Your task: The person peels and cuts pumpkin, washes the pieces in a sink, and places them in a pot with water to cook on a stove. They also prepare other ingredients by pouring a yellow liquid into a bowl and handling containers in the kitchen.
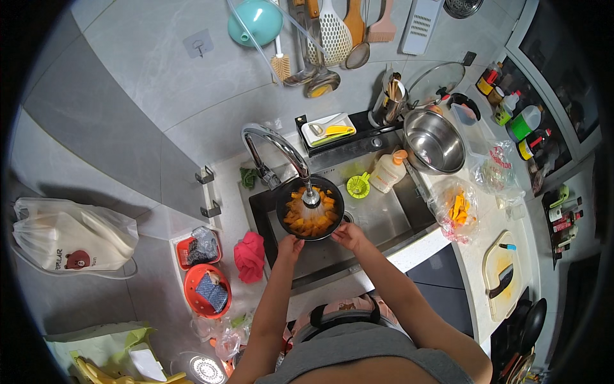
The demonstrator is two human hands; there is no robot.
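Note:
A round black bowl or pan (341, 211) with cut orange pieces (293, 222) is held over the steel sink (383, 221). My left hand (290, 247) grips its near rim at the left, and my right hand (348, 235) grips the rim at the near right. From the chrome faucet (283, 141), a spray of water falls from the head (311, 198) onto the pieces. To the right in the sink are a green strainer-like item (358, 186) and a pump bottle (389, 172) with an orange top.
A steel pot (434, 141) and a plastic bag with orange pieces (455, 211) stand right of the sink. Farther right, a knife (501, 282) lies on a stained cutting board (494, 307). A red cloth (249, 257) and an orange basket (207, 312) are at the left.

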